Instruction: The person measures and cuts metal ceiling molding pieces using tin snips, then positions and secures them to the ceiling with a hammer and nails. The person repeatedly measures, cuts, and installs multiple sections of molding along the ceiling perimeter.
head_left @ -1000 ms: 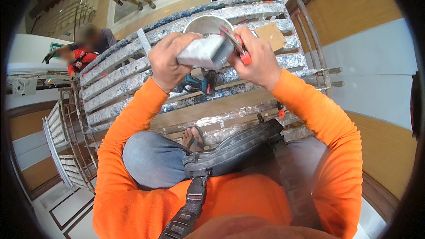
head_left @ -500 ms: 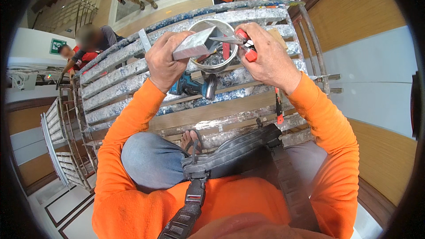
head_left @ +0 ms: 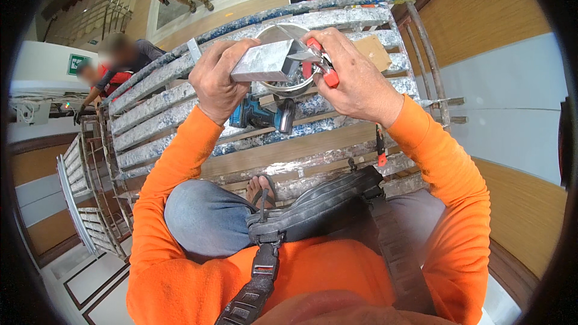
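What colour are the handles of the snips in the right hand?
Red, on the snips gripped by the right hand; only the head view shows them.

Both hands crowd together over the metal bowl (head_left: 288, 87); little gap between them. Cordless drill (head_left: 260, 118) lies just beneath on the scaffold planks (head_left: 180, 105), blocking the drop straight down. Open plank to the left of the left hand (head_left: 218, 81). Right side hemmed by scaffold rail (head_left: 421, 42), possibly passable beyond.
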{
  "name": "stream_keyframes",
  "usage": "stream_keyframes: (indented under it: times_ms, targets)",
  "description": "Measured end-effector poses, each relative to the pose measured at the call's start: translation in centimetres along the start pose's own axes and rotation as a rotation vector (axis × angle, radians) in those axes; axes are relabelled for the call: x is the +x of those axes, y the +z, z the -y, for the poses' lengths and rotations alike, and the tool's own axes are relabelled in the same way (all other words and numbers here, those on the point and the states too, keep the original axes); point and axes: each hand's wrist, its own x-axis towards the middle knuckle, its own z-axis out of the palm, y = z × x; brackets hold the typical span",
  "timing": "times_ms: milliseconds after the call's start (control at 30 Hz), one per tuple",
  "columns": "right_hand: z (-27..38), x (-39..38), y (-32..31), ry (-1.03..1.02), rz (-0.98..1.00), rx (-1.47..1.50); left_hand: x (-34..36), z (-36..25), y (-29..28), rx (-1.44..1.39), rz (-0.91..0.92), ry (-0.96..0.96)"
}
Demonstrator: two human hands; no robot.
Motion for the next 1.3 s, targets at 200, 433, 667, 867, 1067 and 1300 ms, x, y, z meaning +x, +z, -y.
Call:
stream_keyframes:
  times_ms: [200, 433, 667, 867, 1067, 1300]
  targets:
    - [0.2, -0.8, 1.1, 0.159, 0.057, 0.063, 0.3, -0.5, -0.5, 0.003, 0.049, 0.022]
    - [-1.1, -0.1, -0.7, 0.055, -0.043, -0.065, -0.3, 1.0, -0.5, -0.077, -0.044, -0.139]
    - [0.1, -0.4, -1.1, 0.089, 0.041, -0.105, 0.1, 0.7, -0.9, -0.002, 0.003, -0.092]
    - [-0.2, -0.2, -0.8, 0.031, 0.017, -0.082, -0.3, 0.7, -0.6, -0.009, 0.0, -0.057]
    - [-0.6, -0.5, -0.1, 0.072, 0.04, -0.115, -0.1, 0.4, -1.0, -0.01, 0.004, -0.005]
    - [-0.7, -1.2, 0.9, 0.075, -0.059, -0.144, -0.2, -0.1, -0.7, -0.014, -0.005, 0.01]
